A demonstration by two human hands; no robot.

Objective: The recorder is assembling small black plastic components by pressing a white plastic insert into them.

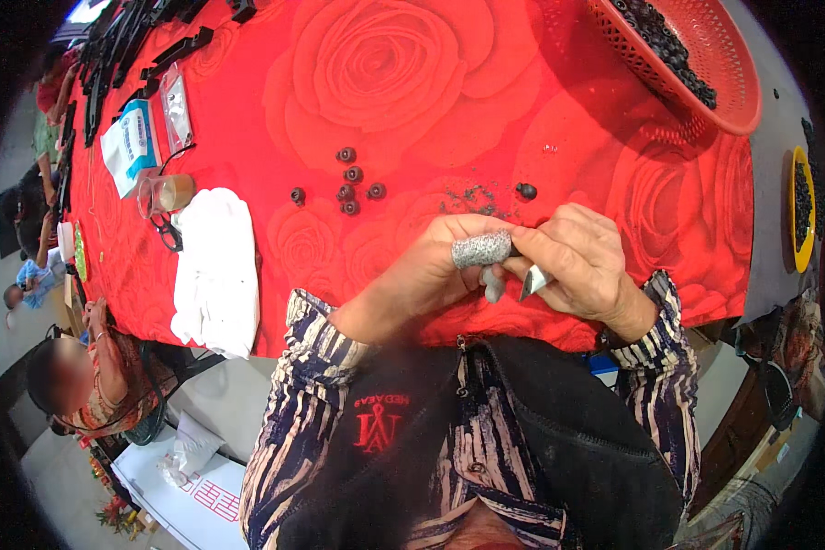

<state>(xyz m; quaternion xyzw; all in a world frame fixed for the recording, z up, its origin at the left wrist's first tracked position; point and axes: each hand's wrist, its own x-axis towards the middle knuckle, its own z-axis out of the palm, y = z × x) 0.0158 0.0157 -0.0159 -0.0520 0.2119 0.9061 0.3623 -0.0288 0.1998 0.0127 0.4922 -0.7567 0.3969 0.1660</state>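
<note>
My left hand (422,266) is closed in a pinch in front of me. A grey speckled cover (482,248) wraps one of its fingers, and more grey shows at another fingertip. Whatever the left fingers pinch is hidden. My right hand (582,261) meets it, closed on a small knife whose pointed metal blade (533,282) sticks out below the fingers. Just beyond my hands lie dark shavings (472,198) and one round black part (526,191). Several similar black knobbed parts (346,192) sit grouped farther left on the red rose-patterned tablecloth (376,82).
A red perforated basket (738,82) of black parts stands far right, with a yellow-rimmed tray (802,261) beyond. At left lie white cloth (215,275), scissors (167,232), a cup (176,192), a packet (130,148) and black bars (110,73). Another person (101,380) sits at lower left.
</note>
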